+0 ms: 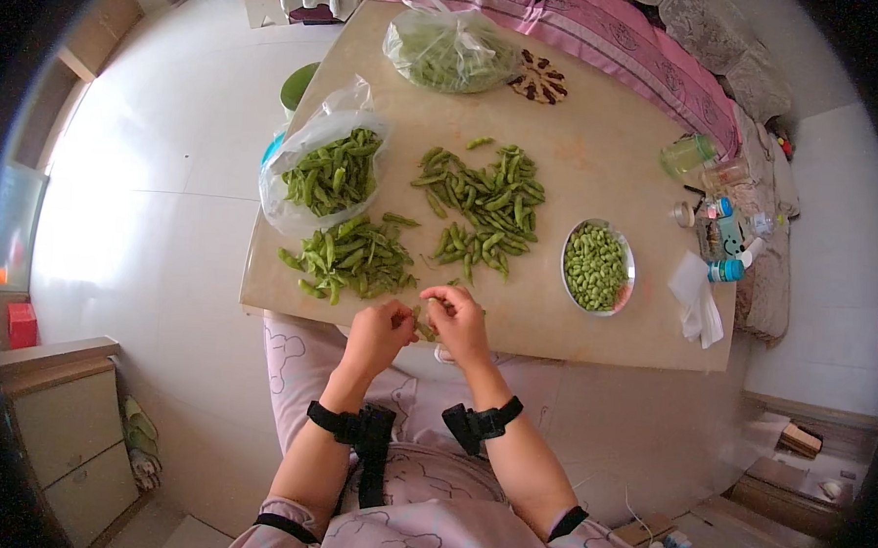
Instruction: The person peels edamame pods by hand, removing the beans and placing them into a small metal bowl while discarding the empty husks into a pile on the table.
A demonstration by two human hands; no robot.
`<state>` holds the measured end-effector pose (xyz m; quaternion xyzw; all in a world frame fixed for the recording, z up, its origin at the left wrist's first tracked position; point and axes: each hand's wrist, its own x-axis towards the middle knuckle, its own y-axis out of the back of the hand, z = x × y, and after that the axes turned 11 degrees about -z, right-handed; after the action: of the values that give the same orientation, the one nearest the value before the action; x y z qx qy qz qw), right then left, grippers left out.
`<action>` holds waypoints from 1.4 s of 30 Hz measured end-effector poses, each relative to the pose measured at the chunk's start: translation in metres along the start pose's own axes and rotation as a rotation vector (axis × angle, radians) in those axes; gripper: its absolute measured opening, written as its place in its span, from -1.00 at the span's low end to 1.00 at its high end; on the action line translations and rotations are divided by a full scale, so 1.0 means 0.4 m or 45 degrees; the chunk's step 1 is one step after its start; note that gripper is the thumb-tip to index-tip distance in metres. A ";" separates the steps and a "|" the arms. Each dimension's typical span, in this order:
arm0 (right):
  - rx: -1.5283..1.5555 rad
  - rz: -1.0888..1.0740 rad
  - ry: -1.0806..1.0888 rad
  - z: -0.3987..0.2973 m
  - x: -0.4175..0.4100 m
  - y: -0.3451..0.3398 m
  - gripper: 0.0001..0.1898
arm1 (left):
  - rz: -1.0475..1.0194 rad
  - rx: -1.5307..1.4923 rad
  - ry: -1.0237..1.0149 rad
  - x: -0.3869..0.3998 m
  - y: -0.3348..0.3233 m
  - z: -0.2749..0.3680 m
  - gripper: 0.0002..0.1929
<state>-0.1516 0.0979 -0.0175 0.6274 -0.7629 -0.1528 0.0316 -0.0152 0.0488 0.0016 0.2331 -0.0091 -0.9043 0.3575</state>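
My left hand [383, 334] is at the near table edge, its thumb and fingers curled together; whether it holds anything is hidden. Close beside it, my right hand [460, 326] pinches what looks like a green edamame pod [432, 301], mostly covered by the fingers. Pale green pod pieces [425, 326] show between the two hands. Just beyond my left hand lies a heap of edamame pods [355, 259]. Another spread of pods [490, 199] is farther out in the middle. To the right, a white bowl [633, 271] holds shelled green beans [594, 266].
An open plastic bag [277, 204] of pods lies at the table's left edge. A tied bag [449, 50] and a woven trivet [539, 78] are at the back. Tissues [695, 300], a blue-capped jar [726, 270] and a green bottle [687, 154] line the right side.
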 end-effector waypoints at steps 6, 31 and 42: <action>0.799 -0.134 -0.361 -0.070 -0.018 0.039 -0.83 | 0.166 -0.515 0.012 0.015 0.007 -0.015 -0.91; 0.026 0.069 -0.145 -0.006 -0.023 -0.025 -0.86 | -0.001 -0.732 0.078 0.028 -0.007 -0.047 -0.87; 0.429 -0.144 -0.274 -0.015 -0.025 0.003 -0.83 | 0.083 -0.443 -0.017 0.021 -0.016 -0.010 -0.88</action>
<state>-0.1492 0.1069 -0.0101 0.6458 -0.7401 -0.0908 -0.1641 -0.0228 0.0487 -0.0064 0.1615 0.1376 -0.8817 0.4214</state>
